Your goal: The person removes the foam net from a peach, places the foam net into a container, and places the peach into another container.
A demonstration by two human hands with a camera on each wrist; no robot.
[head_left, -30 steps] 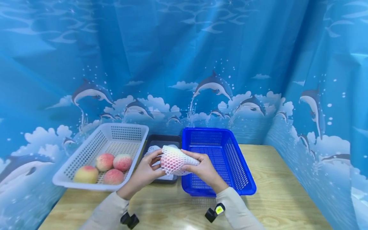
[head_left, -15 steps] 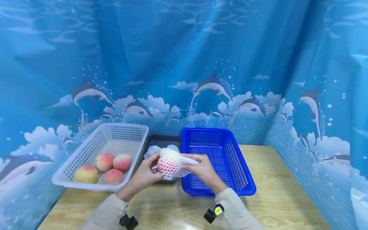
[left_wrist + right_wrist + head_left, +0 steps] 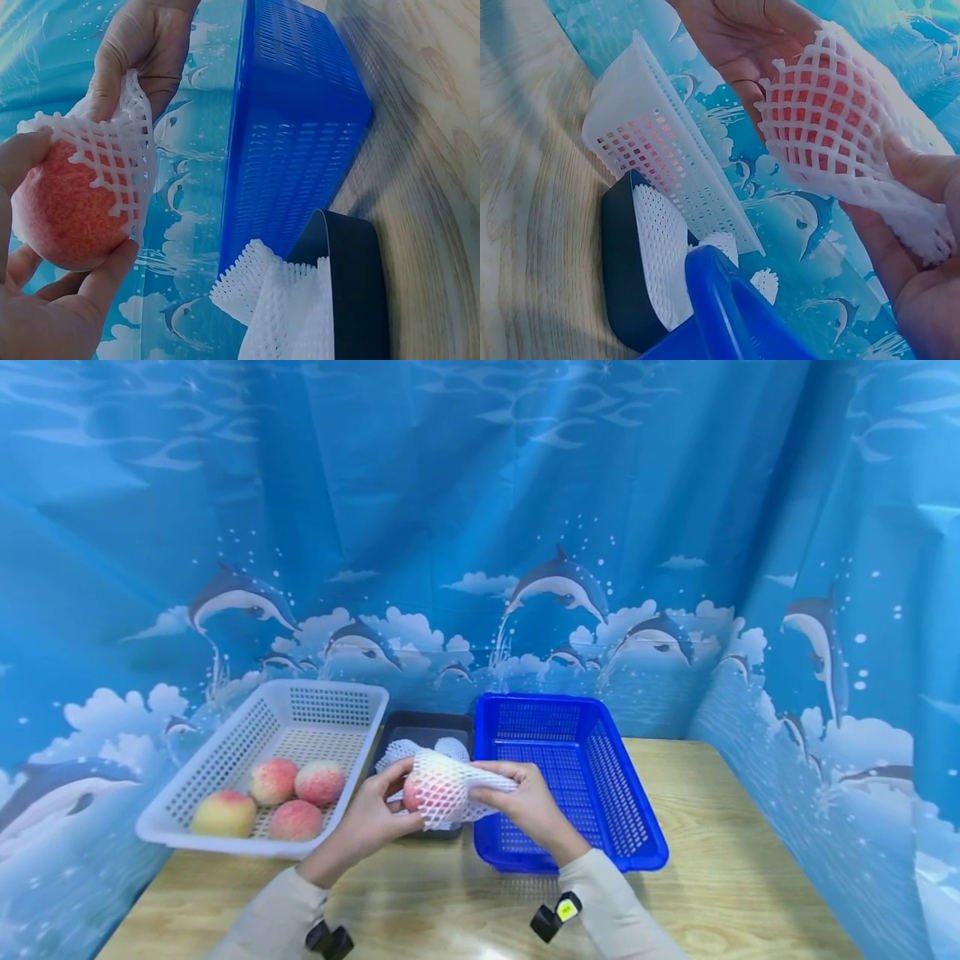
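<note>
Between the two hands is a red-and-cream peach (image 3: 69,210), partly covered by a white foam net sleeve (image 3: 821,112). My left hand (image 3: 369,817) grips the peach at the net's open end, thumb and fingers on opposite sides; bare red skin shows there in the left wrist view. My right hand (image 3: 529,802) pinches the gathered, narrow end of the net on the other side. Both hands hold it above a dark tray (image 3: 427,720) of more white foam nets (image 3: 289,315), which the hands and peach partly hide in the head view.
On the left stands a white perforated basket (image 3: 258,708) with several peaches (image 3: 296,821). A blue perforated basket (image 3: 611,760) stands right of the tray, close beside it. Wooden table (image 3: 735,860) extends to the right and front. A dolphin-print curtain (image 3: 465,510) hangs behind.
The peach and net have shifted slightly left and down with both hands. More bare peach shows at the net's open end than one second ago.
</note>
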